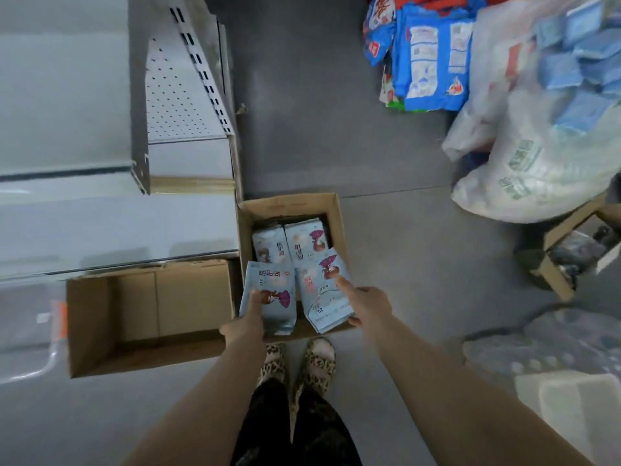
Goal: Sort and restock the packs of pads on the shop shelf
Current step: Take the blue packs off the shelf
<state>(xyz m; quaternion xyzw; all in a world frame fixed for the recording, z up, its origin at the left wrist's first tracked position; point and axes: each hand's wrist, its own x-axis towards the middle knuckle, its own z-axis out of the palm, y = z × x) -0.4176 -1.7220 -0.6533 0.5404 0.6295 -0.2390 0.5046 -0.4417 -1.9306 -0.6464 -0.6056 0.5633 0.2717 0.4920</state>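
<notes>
Grips a pale blue pack of pads in the left hand, thumb pressed on the printed face, fingers hidden underneath. Pinches a second pack of the same colour in the right hand, one finger laid straight along the face and the others curled round the near edge. Holds the two side by side, edges close together, over the near end of an open cardboard box on the floor; cannot tell whether their edges touch.

Deeper in that box, toward its far end: two more packs with the same print, side by side, faces up.

Just left of it, touching or nearly so: an empty box, larger, flaps open, bare brown inside. Beyond and to the left: a grey metal shelf, its perforated back panel rising at the far end.

Near edge, right under the arms: leopard-print slippers and dark trousers, toes pointing at the cardboard box.

Far right: a heap of blue printed bags on the floor, and beside it a big clear plastic sack full of small blue packets. Nearer on the right: a small open carton with dark contents, too blurred to name.
</notes>
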